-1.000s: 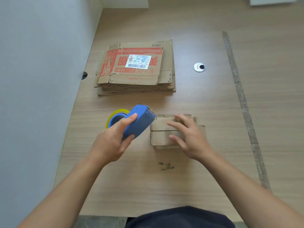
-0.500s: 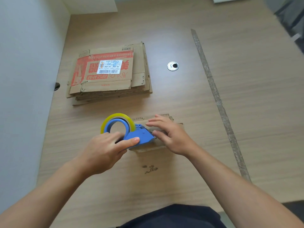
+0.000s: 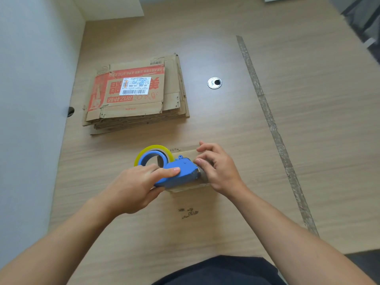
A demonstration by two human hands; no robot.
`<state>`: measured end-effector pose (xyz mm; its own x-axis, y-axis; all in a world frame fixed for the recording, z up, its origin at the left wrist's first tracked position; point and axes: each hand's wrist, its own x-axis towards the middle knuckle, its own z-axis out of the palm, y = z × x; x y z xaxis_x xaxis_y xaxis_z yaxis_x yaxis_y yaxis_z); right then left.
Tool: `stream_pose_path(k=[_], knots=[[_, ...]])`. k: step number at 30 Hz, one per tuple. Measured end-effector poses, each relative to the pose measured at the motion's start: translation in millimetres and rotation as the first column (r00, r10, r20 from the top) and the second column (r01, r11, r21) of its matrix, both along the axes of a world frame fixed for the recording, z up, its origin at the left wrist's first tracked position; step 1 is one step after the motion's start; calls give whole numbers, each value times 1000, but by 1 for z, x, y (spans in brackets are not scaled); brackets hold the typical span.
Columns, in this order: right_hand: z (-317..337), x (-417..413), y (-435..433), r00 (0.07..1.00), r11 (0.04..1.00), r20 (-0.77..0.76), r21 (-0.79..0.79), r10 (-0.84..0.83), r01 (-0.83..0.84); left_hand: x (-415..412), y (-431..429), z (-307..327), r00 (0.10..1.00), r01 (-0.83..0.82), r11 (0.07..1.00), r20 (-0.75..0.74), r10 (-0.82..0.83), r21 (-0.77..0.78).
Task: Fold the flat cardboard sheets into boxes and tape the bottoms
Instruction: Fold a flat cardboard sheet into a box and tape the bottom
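Blue plastic, the tape dispenser [image 3: 176, 171] now lies pressed flat on the small cardboard box [image 3: 186, 150], where a second ago it hovered tilted beside it. Its yellow roll [image 3: 152, 150] sits at the 9 o'clock end. The left hand [image 3: 133, 187] is clamped around the dispenser's body; the right hand [image 3: 218, 168], fingers together, pins the tape end at the box's 3 o'clock side. Taping the bottom seam looks to be starting. Flat sheets [image 3: 135, 93] wait at 11 o'clock on the tabletop [image 3: 308, 140].
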<state>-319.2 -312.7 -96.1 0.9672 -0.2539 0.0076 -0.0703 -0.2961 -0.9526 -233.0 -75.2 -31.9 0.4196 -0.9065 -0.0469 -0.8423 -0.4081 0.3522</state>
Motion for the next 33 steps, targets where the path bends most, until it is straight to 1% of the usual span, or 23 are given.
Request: stream_pose_path(k=[3,6,8,10,11,13,15,17,19,22,25,30,33], knots=[[4,-5,-2,999,996,-29,76,-37,39,1,-3,0,1000,17,1000,-16,-16,23],[10,-16,-18,984,968,-75,186,-159,170,1,-4,0,1000,15,999,-3,-15,35],[14,-27,-35,968,957,-142,178,-206,230,1,-4,0,1000,21,999,-1,-21,39],[15,-33,-45,961,962,-193,150,-199,229,2,-6,0,999,32,998,-1,-32,49],[15,-35,-46,958,959,-202,158,-203,237,3,-6,-1,999,34,998,-3,-34,54],[17,-34,-47,939,930,-229,205,-256,304,3,-6,-1,1000,28,998,-6,-28,54],[18,-32,-52,898,898,-315,217,-307,383,3,-5,0,1000,28,998,-15,-27,52],[17,-32,-59,867,900,-415,205,-277,385,4,-5,1,999,32,998,-16,-31,63],[15,-30,-61,857,896,-466,254,-218,365,5,-7,2,999,32,997,-11,-31,75],[14,-28,-56,857,863,-475,329,-199,383,4,-10,4,999,47,995,-2,-47,86],[12,-26,-49,855,821,-470,385,-218,421,5,-10,5,999,50,995,6,-51,92],[5,-21,-47,829,803,-491,361,-268,474,5,-10,6,999,38,995,2,-38,89],[1,-18,-45,819,805,-501,345,-278,483,3,-11,6,999,28,994,-29,-25,105]])
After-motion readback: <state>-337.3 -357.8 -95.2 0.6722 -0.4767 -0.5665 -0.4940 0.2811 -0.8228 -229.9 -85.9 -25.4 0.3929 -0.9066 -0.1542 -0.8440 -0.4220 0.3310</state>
